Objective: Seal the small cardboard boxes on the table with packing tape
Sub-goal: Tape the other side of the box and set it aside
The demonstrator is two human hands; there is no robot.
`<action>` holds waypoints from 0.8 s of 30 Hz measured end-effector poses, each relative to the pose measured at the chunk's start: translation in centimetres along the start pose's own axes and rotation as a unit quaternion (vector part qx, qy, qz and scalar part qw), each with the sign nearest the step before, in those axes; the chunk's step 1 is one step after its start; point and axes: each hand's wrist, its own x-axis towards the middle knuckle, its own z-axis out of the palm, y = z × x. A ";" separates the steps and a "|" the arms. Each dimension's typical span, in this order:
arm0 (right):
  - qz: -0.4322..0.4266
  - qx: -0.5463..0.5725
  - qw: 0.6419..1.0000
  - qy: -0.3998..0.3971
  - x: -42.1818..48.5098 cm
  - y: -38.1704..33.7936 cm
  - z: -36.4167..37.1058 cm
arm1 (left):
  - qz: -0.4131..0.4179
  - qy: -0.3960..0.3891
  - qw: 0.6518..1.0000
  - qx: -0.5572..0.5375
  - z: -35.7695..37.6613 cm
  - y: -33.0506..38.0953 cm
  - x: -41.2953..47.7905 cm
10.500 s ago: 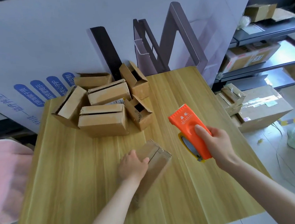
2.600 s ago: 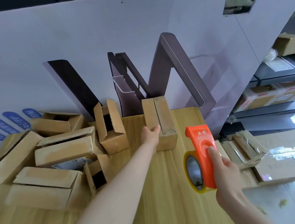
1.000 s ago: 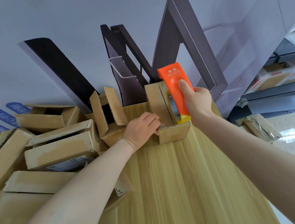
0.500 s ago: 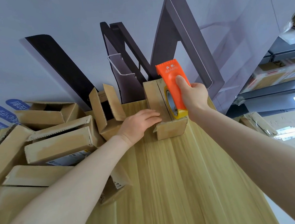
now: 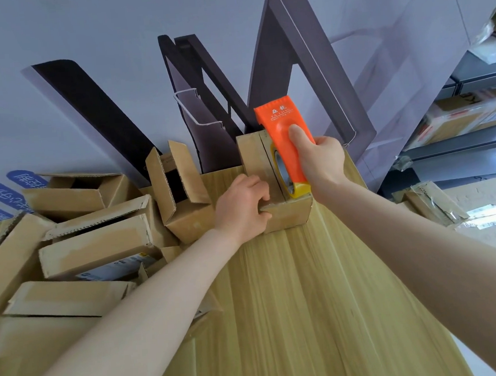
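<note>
A small closed cardboard box (image 5: 290,215) lies at the far end of the wooden table (image 5: 309,301), its long seam running away from me. My right hand (image 5: 322,164) grips an orange tape dispenser (image 5: 286,143) with a yellow-edged tape roll, set on the box top at the near end of the seam. My left hand (image 5: 242,206) holds the box's near left corner, fingers curled round the edge.
Several open and half-closed cardboard boxes (image 5: 96,241) are heaped on the table's left side. Dark metal profiles (image 5: 299,65) lean against the grey wall behind the box. Shelves with parcels (image 5: 466,117) and larger boxes on the floor stand to the right.
The dispenser has stayed on the box top. My left hand went from lying flat by the box to curling its fingers round the near left corner.
</note>
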 end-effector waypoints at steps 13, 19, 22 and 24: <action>0.008 -0.014 1.000 -0.008 -0.6 -0.5 0.1 | -0.106 -0.003 0.993 -0.055 -0.4 1.2 -0.9; 0.022 0.078 0.996 0.025 -1.7 -2.3 -2.1 | -0.081 -0.037 0.988 -0.126 -4.5 -0.1 -3.2; 0.013 0.095 0.995 0.016 -5.0 -2.5 -3.4 | -0.105 0.039 0.986 -0.121 -7.2 -1.7 -6.5; 0.008 0.094 0.996 0.008 -7.7 -2.2 -4.2 | -0.107 0.005 0.991 -0.074 -9.3 -3.3 -8.8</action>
